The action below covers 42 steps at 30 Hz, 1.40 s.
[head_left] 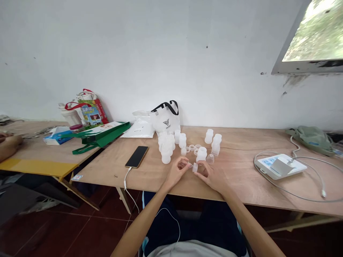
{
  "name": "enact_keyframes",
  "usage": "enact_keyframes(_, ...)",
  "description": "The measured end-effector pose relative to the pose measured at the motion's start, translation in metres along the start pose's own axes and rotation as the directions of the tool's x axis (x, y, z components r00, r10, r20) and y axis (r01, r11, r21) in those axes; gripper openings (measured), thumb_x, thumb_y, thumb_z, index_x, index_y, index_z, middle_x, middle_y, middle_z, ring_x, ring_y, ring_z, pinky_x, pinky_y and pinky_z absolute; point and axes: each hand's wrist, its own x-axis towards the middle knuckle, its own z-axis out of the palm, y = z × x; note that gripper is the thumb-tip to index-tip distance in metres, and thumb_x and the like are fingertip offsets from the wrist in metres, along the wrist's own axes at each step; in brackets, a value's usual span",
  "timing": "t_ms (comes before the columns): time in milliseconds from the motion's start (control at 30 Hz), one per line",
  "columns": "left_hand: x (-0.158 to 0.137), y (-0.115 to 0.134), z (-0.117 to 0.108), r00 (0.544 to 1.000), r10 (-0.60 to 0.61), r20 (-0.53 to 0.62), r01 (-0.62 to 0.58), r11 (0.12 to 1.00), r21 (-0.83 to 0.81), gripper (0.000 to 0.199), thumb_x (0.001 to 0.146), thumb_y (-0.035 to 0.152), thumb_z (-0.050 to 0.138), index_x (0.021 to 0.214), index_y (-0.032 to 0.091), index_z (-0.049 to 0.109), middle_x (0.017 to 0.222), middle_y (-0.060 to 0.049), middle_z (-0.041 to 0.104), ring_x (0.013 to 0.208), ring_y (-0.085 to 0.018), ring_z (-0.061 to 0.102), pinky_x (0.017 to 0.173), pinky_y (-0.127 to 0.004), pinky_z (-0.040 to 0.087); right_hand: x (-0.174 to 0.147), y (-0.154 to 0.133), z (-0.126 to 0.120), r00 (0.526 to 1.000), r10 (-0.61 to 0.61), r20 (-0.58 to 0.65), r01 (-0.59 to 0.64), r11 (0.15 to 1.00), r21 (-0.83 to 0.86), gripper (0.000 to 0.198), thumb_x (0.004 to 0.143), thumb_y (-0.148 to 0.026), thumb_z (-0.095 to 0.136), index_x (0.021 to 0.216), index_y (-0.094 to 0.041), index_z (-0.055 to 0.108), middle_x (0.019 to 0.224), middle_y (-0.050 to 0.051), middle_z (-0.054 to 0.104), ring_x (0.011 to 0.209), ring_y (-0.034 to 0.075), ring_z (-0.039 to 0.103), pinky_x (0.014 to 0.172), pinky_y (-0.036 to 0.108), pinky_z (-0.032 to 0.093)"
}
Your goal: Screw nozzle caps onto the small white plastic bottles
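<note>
Near the table's front edge, my right hand (211,175) pinches a small translucent plastic piece (195,167), shaped like a short cup, between thumb and index finger. My left hand (177,172) is closed just left of it, thumb and fingertips together at a small clear part too fine to name. Behind my hands stand frosted white plastic bottles (201,154). Several clear rings (192,147) lie among them, and a clear dome-shaped cap (210,159) rests by my right hand. More frosted bottles (166,155) are grouped behind my left hand.
A black phone (137,156) on a cable lies to the left. White bags (166,121) lean by the wall, and a green bag (107,134) overlaps the neighbouring table. At right are a white box (278,166) with looped cable and a grey-green cloth item (312,139). Another person's hand (9,142) is far left.
</note>
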Motion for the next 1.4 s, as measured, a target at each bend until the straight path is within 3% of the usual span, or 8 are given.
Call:
enact_keyframes(133, -0.004, 0.005, 0.000, 0.996, 0.021, 0.084, -0.027, 0.997, 0.074, 0.027, 0.088, 0.040, 0.072, 0.106, 0.021, 0.064, 0.087, -0.001, 0.073, 0.076, -0.016, 0.065, 0.069, -0.026, 0.046, 0.000, -0.002, -0.001, 1.000, -0.027, 0.016, 0.027, 0.999, 0.023, 0.030, 0.095, -0.048, 0.060, 0.116, -0.027, 0.057, 0.075, -0.002, 0.070, 0.070, 0.023, 0.070, 0.062, 0.032, 0.051)
enact_keyframes(300, -0.009, 0.015, -0.001, 0.967, 0.054, 0.249, -0.083, 0.991, 0.108, 0.027, 0.099, 0.040, 0.057, 0.120, 0.024, 0.062, 0.104, -0.004, 0.076, 0.094, -0.019, 0.069, 0.076, -0.028, 0.048, 0.000, 0.002, 0.003, 0.999, -0.051, 0.017, 0.051, 0.998, 0.039, 0.030, 0.095, -0.046, 0.059, 0.120, -0.028, 0.055, 0.085, 0.000, 0.075, 0.072, 0.023, 0.072, 0.063, 0.033, 0.053)
enact_keyframes(467, -0.012, 0.020, -0.005, 0.949, 0.052, 0.311, -0.095, 0.988, 0.124, 0.034, 0.099, 0.041, 0.058, 0.128, 0.025, 0.056, 0.111, -0.005, 0.076, 0.102, -0.022, 0.070, 0.079, -0.030, 0.050, -0.001, 0.007, 0.004, 0.997, -0.070, 0.025, 0.069, 0.997, 0.041, 0.029, 0.097, -0.041, 0.057, 0.124, -0.030, 0.053, 0.110, 0.002, 0.077, 0.085, 0.024, 0.074, 0.070, 0.035, 0.055)
enact_keyframes(667, -0.013, 0.025, -0.007, 0.922, 0.053, 0.383, -0.105, 0.988, 0.117, 0.041, 0.098, 0.043, 0.060, 0.135, 0.027, 0.053, 0.125, -0.009, 0.071, 0.106, -0.023, 0.070, 0.076, -0.028, 0.051, -0.001, 0.009, 0.002, 0.997, -0.071, 0.011, 0.071, 0.996, 0.051, 0.026, 0.098, -0.039, 0.055, 0.123, -0.030, 0.054, 0.118, 0.003, 0.076, 0.098, 0.027, 0.073, 0.075, 0.038, 0.056)
enact_keyframes(800, -0.016, 0.032, -0.006, 0.914, 0.063, 0.400, -0.126, 0.983, 0.133, 0.041, 0.097, 0.042, 0.060, 0.135, 0.028, 0.053, 0.127, -0.008, 0.070, 0.100, -0.022, 0.072, 0.071, -0.027, 0.050, 0.000, 0.009, 0.001, 0.995, -0.095, -0.014, 0.096, 0.991, 0.097, 0.022, 0.097, -0.036, 0.056, 0.118, -0.027, 0.056, 0.116, 0.005, 0.075, 0.104, 0.026, 0.071, 0.085, 0.040, 0.056)
enact_keyframes(1067, -0.016, 0.030, -0.006, 0.931, 0.018, 0.365, -0.101, 0.973, 0.208, 0.046, 0.095, 0.044, 0.063, 0.137, 0.028, 0.051, 0.111, -0.006, 0.076, 0.085, -0.019, 0.071, 0.073, -0.029, 0.050, 0.001, 0.010, 0.008, 0.975, -0.219, -0.025, 0.220, 0.973, 0.069, 0.014, 0.096, -0.030, 0.057, 0.110, -0.028, 0.057, 0.116, 0.007, 0.071, 0.109, 0.027, 0.068, 0.090, 0.045, 0.056)
enact_keyframes(1267, -0.017, 0.023, -0.004, 0.912, 0.000, 0.409, -0.066, 0.987, 0.147, 0.059, 0.094, 0.044, 0.066, 0.146, 0.029, 0.040, 0.131, -0.012, 0.070, 0.088, -0.020, 0.073, 0.068, -0.028, 0.049, 0.002, 0.017, 0.008, 0.976, -0.214, -0.036, 0.216, 0.974, 0.073, 0.011, 0.096, -0.028, 0.055, 0.107, -0.027, 0.057, 0.114, 0.007, 0.071, 0.105, 0.026, 0.068, 0.088, 0.044, 0.057)
enact_keyframes(1400, -0.018, 0.025, -0.003, 0.903, -0.019, 0.430, -0.053, 0.986, 0.155, 0.063, 0.093, 0.043, 0.066, 0.148, 0.030, 0.038, 0.133, -0.013, 0.069, 0.083, -0.019, 0.074, 0.068, -0.029, 0.050, 0.001, 0.022, 0.010, 0.972, -0.229, -0.046, 0.232, 0.970, 0.078, 0.010, 0.096, -0.028, 0.055, 0.106, -0.027, 0.056, 0.113, 0.007, 0.071, 0.107, 0.028, 0.067, 0.090, 0.045, 0.055)
